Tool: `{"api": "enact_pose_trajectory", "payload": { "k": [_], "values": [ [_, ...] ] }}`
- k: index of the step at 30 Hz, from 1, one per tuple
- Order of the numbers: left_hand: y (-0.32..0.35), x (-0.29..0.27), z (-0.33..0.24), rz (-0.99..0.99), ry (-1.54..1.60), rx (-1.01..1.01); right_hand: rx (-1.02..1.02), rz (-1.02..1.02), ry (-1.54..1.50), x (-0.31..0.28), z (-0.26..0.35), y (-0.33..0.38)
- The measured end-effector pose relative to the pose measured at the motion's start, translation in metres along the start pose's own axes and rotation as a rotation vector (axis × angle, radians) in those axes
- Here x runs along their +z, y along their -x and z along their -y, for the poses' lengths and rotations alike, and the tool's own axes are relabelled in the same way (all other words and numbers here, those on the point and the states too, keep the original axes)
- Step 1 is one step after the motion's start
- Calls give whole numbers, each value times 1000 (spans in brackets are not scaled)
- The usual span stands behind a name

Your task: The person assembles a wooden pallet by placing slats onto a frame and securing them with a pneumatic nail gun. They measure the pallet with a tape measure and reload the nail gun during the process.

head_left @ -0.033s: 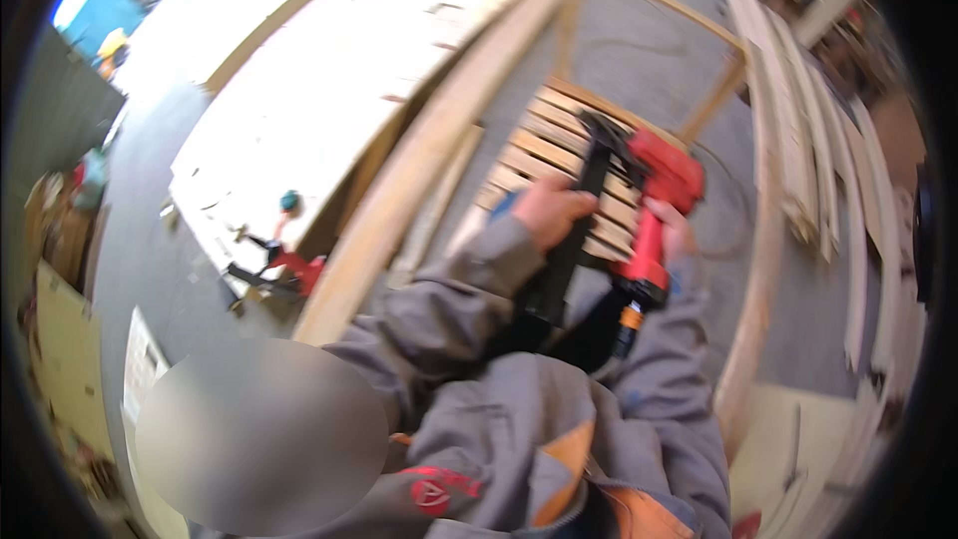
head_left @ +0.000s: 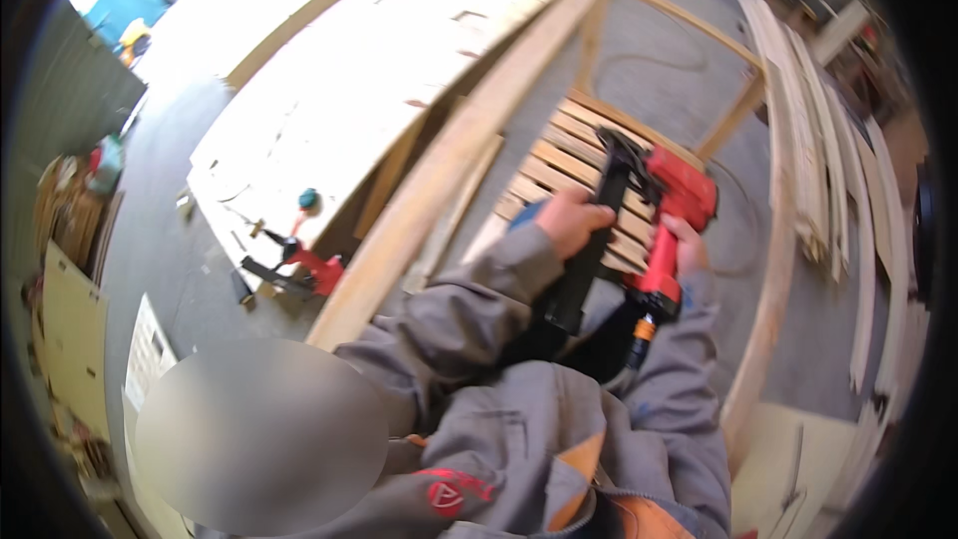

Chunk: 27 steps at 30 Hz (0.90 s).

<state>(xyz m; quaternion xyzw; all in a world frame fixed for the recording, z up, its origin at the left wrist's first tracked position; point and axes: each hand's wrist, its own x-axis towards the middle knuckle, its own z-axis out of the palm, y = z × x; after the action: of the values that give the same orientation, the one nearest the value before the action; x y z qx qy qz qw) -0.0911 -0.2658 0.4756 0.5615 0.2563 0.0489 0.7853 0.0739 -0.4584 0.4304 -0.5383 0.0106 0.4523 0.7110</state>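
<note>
Red pneumatic nailer (head_left: 671, 208) sits over slatted wooden panel (head_left: 569, 165), at one o'clock. Right hand (head_left: 684, 245) fingers clamped on grip; left hand (head_left: 571, 223) fingers clamped on magazine. Risk: left hand near the nose, misfire or slip could injure.

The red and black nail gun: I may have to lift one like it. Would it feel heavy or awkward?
The red and black nail gun probably feels hefty: both hands steady it, the right hand on the grip, the left hand on its long black magazine. The hose at its base may tug.

Nothing has changed: both hands grip the red nail gun (head_left: 671, 210) as before.
</note>
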Motion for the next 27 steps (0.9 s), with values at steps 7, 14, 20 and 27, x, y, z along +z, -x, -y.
{"api": "enact_pose_trajectory", "payload": {
  "k": [7,14,20,27],
  "values": [
    [-3,-23,-1,-4,57,5,-63,-18,401,18,-17,-38],
    [7,-30,10,-58,-40,137,-262,55,324,20,-15,-41],
    [-14,-30,17,-84,-24,260,-426,133,326,41,7,-33],
    [-23,-25,-1,-38,301,138,-526,174,453,49,34,-39]
  ]
}}
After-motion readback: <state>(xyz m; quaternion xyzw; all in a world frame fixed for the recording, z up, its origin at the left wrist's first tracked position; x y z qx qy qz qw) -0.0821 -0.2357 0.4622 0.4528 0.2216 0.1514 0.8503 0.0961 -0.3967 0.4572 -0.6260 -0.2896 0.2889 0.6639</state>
